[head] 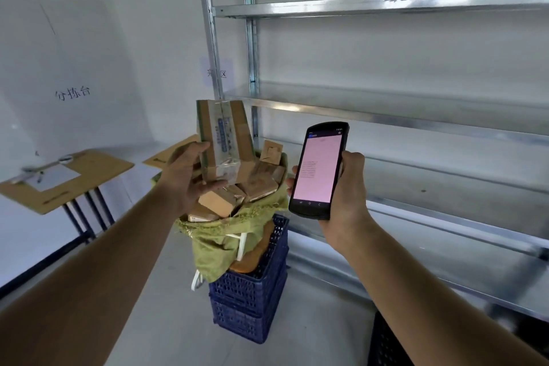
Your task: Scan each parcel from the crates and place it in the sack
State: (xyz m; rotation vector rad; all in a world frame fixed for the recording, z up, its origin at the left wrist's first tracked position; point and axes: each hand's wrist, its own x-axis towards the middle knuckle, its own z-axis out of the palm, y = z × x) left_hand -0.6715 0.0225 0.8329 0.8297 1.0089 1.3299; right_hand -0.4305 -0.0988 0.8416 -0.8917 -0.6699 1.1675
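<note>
My left hand (190, 175) grips a parcel (225, 140), with the fingers curled round its left edge and the thumb under its lower end. I hold the parcel upright in the air, just above and in front of the sack's mouth. It is brown cardboard bound with clear tape. A strip of blue print runs down its face, too blurred for me to read.

My right hand (344, 187) is clamped round a scanner (319, 169), fingertips on its left edge and palm on its right. The screen is tilted towards me. It shows a pink page with a blue icon at the top left and several lines of text too small to read. The two hands are apart, the scanner to the right of the parcel and not touching it.

The sack (237, 217) is yellow-green woven cloth with its rim rolled down, heaped with other brown boxes (261, 184). White bars show beneath it. Two blue crates (252, 291) stand stacked against its right side. The corner of a dark crate (386, 345) shows at the bottom right.

A steel rack (386, 6) with bare shelves fills the right side. One of its posts (211, 33) crosses a wall sign (217, 73) so that only "区" and part of another character are clear. On the left wall I read "分拣台" (72, 93). Below it, a wooden desk (98, 175) carries a white sheet (56, 178) and pens.
</note>
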